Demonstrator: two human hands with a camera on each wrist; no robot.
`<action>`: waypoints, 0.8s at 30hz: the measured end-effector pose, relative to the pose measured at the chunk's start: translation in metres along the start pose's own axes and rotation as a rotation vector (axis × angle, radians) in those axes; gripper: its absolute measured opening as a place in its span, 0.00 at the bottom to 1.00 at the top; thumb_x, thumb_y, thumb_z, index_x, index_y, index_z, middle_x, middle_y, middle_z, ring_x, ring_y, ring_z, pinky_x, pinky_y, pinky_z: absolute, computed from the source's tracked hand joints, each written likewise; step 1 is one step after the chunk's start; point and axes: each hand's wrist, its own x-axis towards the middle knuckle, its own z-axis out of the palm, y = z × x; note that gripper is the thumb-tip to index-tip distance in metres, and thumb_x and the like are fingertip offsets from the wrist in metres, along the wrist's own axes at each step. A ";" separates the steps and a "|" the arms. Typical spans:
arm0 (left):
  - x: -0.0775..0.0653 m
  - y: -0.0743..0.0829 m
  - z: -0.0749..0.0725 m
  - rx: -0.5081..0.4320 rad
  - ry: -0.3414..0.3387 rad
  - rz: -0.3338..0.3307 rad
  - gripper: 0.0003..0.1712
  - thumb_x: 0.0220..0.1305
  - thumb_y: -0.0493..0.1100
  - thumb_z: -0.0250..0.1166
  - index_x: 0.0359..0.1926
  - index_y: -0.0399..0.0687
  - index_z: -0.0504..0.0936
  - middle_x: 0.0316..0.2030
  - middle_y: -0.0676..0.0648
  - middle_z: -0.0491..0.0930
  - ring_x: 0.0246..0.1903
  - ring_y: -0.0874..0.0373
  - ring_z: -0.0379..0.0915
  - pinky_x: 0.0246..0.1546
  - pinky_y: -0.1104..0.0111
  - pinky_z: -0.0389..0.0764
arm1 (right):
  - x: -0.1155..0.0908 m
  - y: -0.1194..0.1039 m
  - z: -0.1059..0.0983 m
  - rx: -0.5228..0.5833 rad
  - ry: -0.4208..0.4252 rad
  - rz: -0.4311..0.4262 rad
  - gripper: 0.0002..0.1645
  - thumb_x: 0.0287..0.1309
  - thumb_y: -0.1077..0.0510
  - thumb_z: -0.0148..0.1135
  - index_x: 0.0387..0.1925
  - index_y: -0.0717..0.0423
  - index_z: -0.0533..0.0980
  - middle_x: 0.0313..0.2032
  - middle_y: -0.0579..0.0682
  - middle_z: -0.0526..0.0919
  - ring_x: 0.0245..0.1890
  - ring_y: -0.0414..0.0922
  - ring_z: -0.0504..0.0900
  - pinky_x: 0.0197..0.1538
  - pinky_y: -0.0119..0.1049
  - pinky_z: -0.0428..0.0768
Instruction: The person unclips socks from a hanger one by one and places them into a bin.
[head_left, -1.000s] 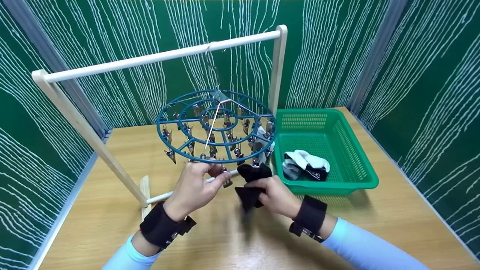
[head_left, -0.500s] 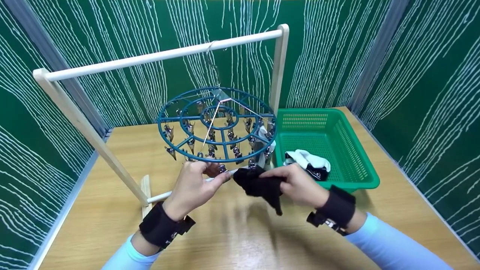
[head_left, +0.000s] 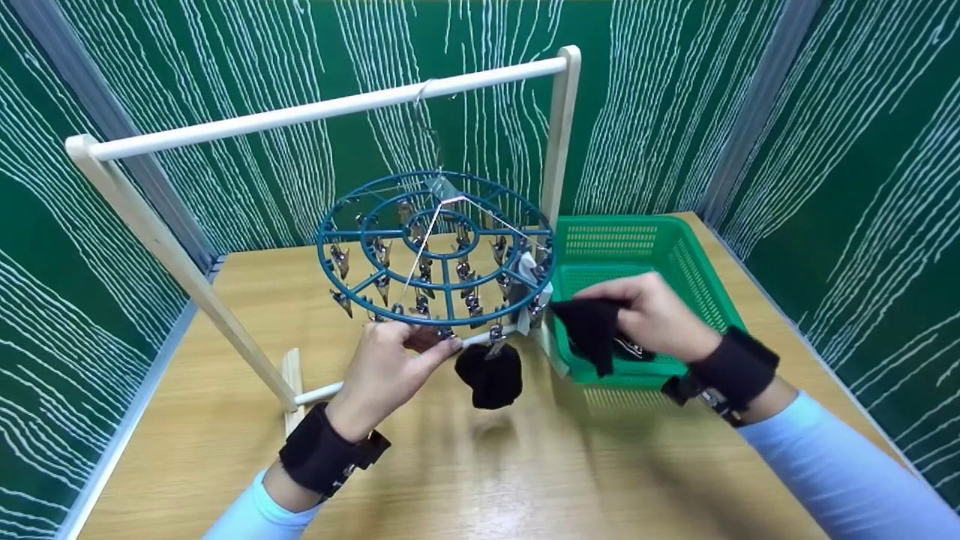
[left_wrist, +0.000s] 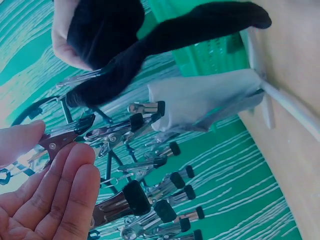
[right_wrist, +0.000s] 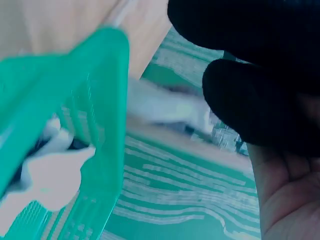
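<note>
Black sock (head_left: 589, 330) in the right hand (head_left: 664, 319), its upper part gripped and its loose end drooping towards the table (head_left: 487, 487); it sits over the near left side of the green basket (head_left: 694, 270). The left hand (head_left: 397, 367) pinches a metal clip (left_wrist: 60, 137) between thumb and fingers, just under the front edge of the round hanger (head_left: 449, 296); whether its jaws are parted, I cannot tell.

What matters, I judge, is the gap between the two: the sock lies to the right of the clip, well apart from it, with a second black sock (head_left: 491, 379) hanging between them. Joining them would probably mean a leftward swing past that one, with the held sock's edge turned up to the clip.

From the head, the hanging sock looks like a round lump; the left wrist view shows it long and thin, and beyond it a grey-white sock (left_wrist: 200, 97) that the hanger partly covers from above. The right wrist view shows white cloth (right_wrist: 55, 175) in the basket, which the right hand blocks from the head view.
</note>
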 end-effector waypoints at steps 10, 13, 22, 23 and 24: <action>-0.001 0.001 0.000 0.004 -0.012 -0.034 0.05 0.67 0.39 0.78 0.38 0.41 0.94 0.32 0.46 0.93 0.32 0.56 0.90 0.40 0.60 0.93 | 0.015 0.023 -0.038 -0.155 0.061 0.265 0.26 0.64 0.79 0.52 0.59 0.68 0.85 0.56 0.70 0.88 0.50 0.56 0.87 0.39 0.20 0.81; -0.001 0.001 0.000 0.005 -0.013 -0.037 0.05 0.67 0.39 0.78 0.37 0.41 0.94 0.32 0.46 0.93 0.32 0.56 0.90 0.40 0.60 0.93 | 0.020 0.033 -0.046 -0.189 0.067 0.345 0.29 0.63 0.78 0.49 0.62 0.70 0.82 0.60 0.72 0.86 0.53 0.59 0.85 0.37 0.19 0.78; -0.001 -0.001 -0.001 0.005 -0.007 -0.021 0.04 0.67 0.39 0.78 0.37 0.42 0.94 0.32 0.48 0.93 0.32 0.57 0.91 0.39 0.63 0.92 | 0.032 0.069 -0.055 -0.355 -0.005 0.388 0.29 0.65 0.75 0.45 0.64 0.75 0.79 0.60 0.77 0.82 0.53 0.68 0.84 0.47 0.44 0.81; -0.001 -0.002 -0.001 0.004 -0.006 -0.021 0.04 0.67 0.39 0.78 0.37 0.42 0.94 0.32 0.48 0.93 0.32 0.57 0.90 0.39 0.63 0.92 | 0.033 0.073 -0.054 -0.383 -0.014 0.396 0.28 0.66 0.74 0.46 0.64 0.75 0.79 0.60 0.78 0.83 0.55 0.69 0.84 0.50 0.48 0.82; -0.002 -0.002 -0.001 0.003 -0.007 -0.022 0.04 0.67 0.39 0.78 0.37 0.42 0.94 0.32 0.48 0.93 0.32 0.57 0.90 0.39 0.63 0.92 | 0.034 0.077 -0.052 -0.405 -0.025 0.403 0.27 0.67 0.74 0.46 0.63 0.76 0.79 0.59 0.78 0.83 0.56 0.70 0.84 0.52 0.52 0.82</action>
